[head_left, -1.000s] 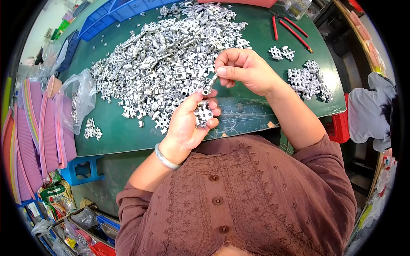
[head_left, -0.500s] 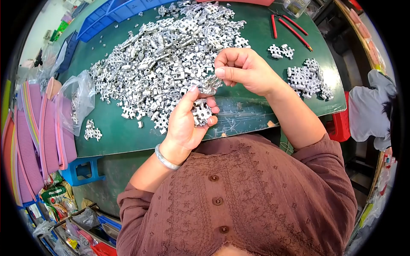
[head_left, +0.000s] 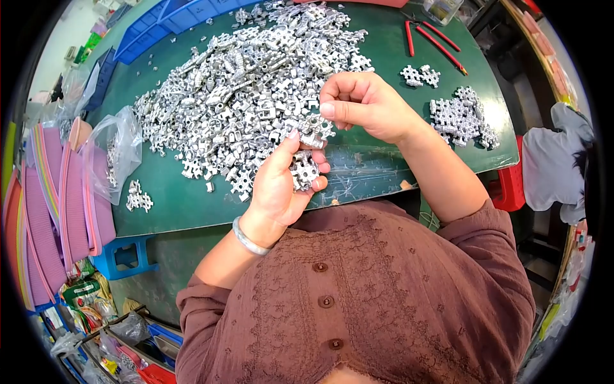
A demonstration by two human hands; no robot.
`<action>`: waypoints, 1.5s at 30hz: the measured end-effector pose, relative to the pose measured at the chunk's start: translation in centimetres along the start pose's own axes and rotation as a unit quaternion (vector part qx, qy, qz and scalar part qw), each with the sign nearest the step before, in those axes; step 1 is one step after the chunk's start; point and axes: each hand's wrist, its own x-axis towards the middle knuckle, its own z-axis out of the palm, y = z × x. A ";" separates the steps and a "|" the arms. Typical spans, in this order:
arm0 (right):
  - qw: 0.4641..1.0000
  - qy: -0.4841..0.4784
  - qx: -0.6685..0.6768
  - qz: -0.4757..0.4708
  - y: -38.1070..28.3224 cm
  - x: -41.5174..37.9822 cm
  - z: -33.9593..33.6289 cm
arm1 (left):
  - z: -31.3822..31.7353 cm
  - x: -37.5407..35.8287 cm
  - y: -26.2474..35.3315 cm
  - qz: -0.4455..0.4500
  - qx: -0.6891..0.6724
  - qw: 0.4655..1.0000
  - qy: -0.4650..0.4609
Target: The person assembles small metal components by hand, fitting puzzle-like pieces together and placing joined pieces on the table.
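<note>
My left hand [head_left: 276, 182], with a pale bangle [head_left: 248, 238] at the wrist, is closed around a small cluster of silvery metal pieces. One cross-shaped metal piece [head_left: 303, 171] shows against its palm and fingers. More metal pieces [head_left: 316, 130] stick up past the thumb tip. Just right of these, my right hand [head_left: 366, 107] pinches thumb against forefinger; what lies between them, if anything, is too small to make out. Behind both hands spreads a big heap of loose silvery metal pieces [head_left: 224, 89].
Red-handled pliers [head_left: 438, 46] lie at the far right of the green table [head_left: 173, 211]. Joined metal pieces [head_left: 457, 121] sit by my right forearm, with a smaller group [head_left: 421, 77] beyond. Blue bins [head_left: 144, 29] stand at back left, a plastic bag [head_left: 121, 147] at the left edge.
The metal pieces in my left hand have turned slightly, so their flat faces show more. Both hands stay nearly in place.
</note>
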 end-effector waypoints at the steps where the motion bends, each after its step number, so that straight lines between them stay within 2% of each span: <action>1: 1.000 0.000 0.001 0.002 0.0 0.0 0.0 | 0.0 0.0 0.0 0.001 0.000 1.000 -0.001; 18: 1.000 0.000 -0.014 0.019 0.0 0.0 0.1 | -0.2 -0.2 0.0 0.004 0.011 1.000 0.001; 21: 1.000 0.000 -0.007 0.024 0.1 0.1 0.1 | -0.9 0.1 -0.1 0.010 0.002 0.999 -0.033; 24: 1.000 -0.012 -0.016 0.022 0.1 0.1 0.1 | 0.1 -0.4 0.0 0.018 0.043 0.999 0.008; 30: 0.997 -0.066 -0.005 0.047 0.2 -0.2 0.2 | 0.3 -0.6 0.1 0.021 0.041 0.997 -0.056; 34: 0.998 -0.025 -0.053 0.020 0.5 0.3 -0.1 | -0.3 -1.2 0.4 0.000 0.017 0.997 -0.070; 37: 0.981 0.081 -0.177 -0.014 1.6 0.7 -0.7 | -1.4 -2.2 1.2 0.019 -0.014 0.995 -0.099; 39: 0.953 0.143 -0.265 -0.014 2.1 0.9 -1.1 | -2.1 -2.8 2.3 0.051 -0.018 0.991 -0.125; 40: 0.930 0.171 -0.314 -0.083 2.5 1.2 -1.2 | -2.5 -3.3 3.0 0.074 -0.009 0.989 -0.127; 42: 0.898 0.180 -0.377 -0.139 2.6 1.5 -1.5 | -3.6 -4.2 4.9 0.121 0.018 0.985 -0.118; 45: 0.883 0.177 -0.415 -0.132 1.6 1.6 -0.8 | -4.3 -6.0 9.0 0.225 0.039 0.973 -0.016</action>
